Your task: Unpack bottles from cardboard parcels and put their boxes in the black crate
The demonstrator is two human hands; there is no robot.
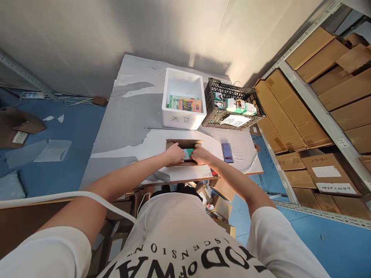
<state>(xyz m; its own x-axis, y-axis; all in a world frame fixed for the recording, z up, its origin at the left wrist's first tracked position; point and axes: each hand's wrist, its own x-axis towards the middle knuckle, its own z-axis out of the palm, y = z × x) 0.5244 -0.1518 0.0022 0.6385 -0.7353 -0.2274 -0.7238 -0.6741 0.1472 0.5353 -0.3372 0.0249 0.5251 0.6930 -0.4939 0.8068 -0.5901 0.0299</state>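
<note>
An opened cardboard box (185, 163) lies at the table's near edge. Inside it is a small green and white packet (189, 153). My left hand (175, 153) reaches into the box from the left, its fingers closed on the packet's left end. From the other side my right hand (201, 155) grips the packet's right end. Fingertips of both hands are partly hidden by the packet and the box walls. Beyond the box stands a white foam bin (184, 119) with green and orange packs lying in it.
A black plastic crate (209, 116) of small green and white boxes stands right of the bin. A phone (227, 153) lies on the table (127, 131). Shelves with cardboard boxes (327, 172) rise at the right. A white cable (87, 194) crosses my left arm.
</note>
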